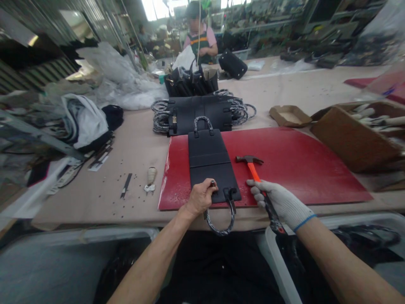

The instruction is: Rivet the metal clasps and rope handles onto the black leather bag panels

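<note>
A black bag panel (210,158) lies flat on a red board (284,160), with a braided handle (203,119) at its far end and another (222,231) hanging over the board's near edge. My bare left hand (201,197) is closed round a small metal punch (213,183), held upright at the panel's near end beside the handle tab. In my gloved right hand (276,198) is a claw hammer (253,166) with an orange and black handle. Its head is over the red board, to the right of the panel.
Stacked black panels with braided handles (202,112) lie beyond the board, with finished bags (190,82) behind. A cardboard box (354,135) and small tray (289,116) stand right. An awl-like tool (152,175) and a blade (126,185) lie left. A co-worker (202,40) is across the table.
</note>
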### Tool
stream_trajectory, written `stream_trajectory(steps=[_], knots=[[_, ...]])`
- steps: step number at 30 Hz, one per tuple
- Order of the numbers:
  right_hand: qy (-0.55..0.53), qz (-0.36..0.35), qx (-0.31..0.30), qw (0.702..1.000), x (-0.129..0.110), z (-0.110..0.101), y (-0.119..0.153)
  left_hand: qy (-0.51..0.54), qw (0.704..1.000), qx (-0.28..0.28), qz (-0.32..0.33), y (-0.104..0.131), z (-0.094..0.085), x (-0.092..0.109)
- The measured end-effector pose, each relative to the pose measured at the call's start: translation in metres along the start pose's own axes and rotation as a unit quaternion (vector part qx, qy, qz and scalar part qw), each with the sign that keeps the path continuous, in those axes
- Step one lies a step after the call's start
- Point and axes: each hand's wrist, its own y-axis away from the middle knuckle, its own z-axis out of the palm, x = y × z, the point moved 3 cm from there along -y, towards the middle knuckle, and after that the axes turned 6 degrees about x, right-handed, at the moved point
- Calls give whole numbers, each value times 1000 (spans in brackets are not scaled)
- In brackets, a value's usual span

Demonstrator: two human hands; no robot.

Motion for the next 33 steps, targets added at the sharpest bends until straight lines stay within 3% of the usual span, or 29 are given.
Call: stream_trajectory(steps=[5,7,9,11,13,15,18,24,29,33], knots=[[-27,-18,50,998,-7,10,14,-35,995,-43,82,3,3,-1],[-25,-66,76,995,-19,12,32,-39,994,-42,89,4,5,-3],[15,-162,104,981,-34,10,56,-36,996,-28,77,4,6,-5],[118,-283,132,943,-47,7,78,-34,997,-14,67,4,7,-6],[253,-371,145,882,-52,7,94,-29,998,-3,62,4,7,-6],[372,-403,138,825,-49,8,99,-25,998,3,57,4,8,-5],[471,-398,125,777,-47,11,101,-25,998,6,50,4,9,-5],[395,-438,190,785,-50,12,115,-22,998,10,58,4,10,-6],[500,-381,132,766,-41,10,109,-29,998,2,51,5,10,-7],[394,-425,196,791,-54,10,121,-26,998,3,48,6,9,-9]])
